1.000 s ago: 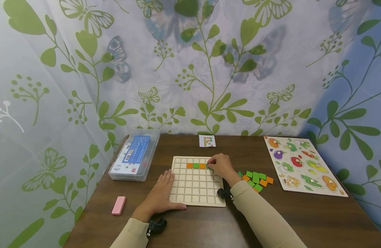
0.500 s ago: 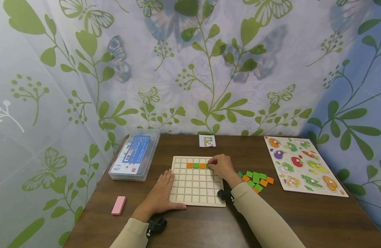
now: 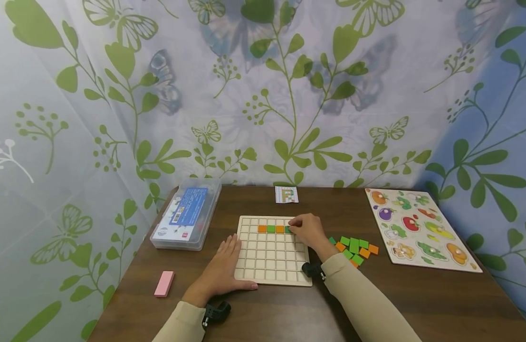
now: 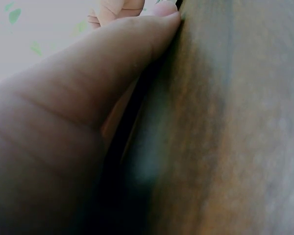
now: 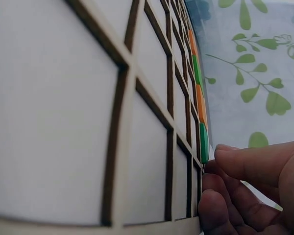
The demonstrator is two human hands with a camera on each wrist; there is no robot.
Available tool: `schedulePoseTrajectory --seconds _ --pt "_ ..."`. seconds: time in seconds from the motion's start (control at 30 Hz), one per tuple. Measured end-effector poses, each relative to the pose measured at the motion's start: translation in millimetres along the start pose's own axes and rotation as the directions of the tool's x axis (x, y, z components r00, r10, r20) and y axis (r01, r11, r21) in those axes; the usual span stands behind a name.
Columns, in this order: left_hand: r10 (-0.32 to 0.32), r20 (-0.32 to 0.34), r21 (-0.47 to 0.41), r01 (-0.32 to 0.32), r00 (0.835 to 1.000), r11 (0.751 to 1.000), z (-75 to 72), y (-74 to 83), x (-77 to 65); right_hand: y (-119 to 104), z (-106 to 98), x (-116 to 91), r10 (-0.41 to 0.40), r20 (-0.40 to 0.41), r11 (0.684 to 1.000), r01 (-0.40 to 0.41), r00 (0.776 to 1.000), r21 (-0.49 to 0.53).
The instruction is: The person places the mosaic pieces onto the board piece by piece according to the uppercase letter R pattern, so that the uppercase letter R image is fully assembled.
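A pale wooden grid board (image 3: 263, 275) lies on the table. In its second row from the far side sit an orange tile (image 3: 262, 229), a light green one (image 3: 271, 229), another orange one (image 3: 280, 229) and a dark green tile (image 3: 288, 229). My right hand (image 3: 309, 231) pinches at the right edge of the dark green tile, the thumb and index fingertips close together there in the right wrist view. Flat along the board's left side rests my left hand (image 3: 222, 266), fingers straight, its thumb stretched along the near edge.
Loose green and orange tiles (image 3: 354, 245) lie right of the board, beside my right forearm. A small pattern card (image 3: 286, 194) is behind it. A clear plastic case (image 3: 186, 216) and pink block (image 3: 164, 284) are at left, a vegetable puzzle board (image 3: 421, 230) at right.
My right hand has shifted very slightly to the right, showing a little more of the dark green tile. The left hand keeps its place.
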State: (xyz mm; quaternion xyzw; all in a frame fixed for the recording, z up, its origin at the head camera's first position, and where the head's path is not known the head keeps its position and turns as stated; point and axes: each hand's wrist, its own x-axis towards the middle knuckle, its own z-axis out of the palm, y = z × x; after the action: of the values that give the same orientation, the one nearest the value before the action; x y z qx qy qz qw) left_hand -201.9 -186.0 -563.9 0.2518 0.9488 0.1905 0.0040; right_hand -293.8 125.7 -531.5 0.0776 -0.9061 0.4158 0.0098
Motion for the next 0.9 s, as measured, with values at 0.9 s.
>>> schedulePoseTrajectory --seconds 0.9 --pt "0.001 0.004 -0.002 -0.001 1.0 1.0 -2.5 2.0 -0.9 1 -13 -7 -0.018 0.025 0.999 0.018 1.0 0.034"
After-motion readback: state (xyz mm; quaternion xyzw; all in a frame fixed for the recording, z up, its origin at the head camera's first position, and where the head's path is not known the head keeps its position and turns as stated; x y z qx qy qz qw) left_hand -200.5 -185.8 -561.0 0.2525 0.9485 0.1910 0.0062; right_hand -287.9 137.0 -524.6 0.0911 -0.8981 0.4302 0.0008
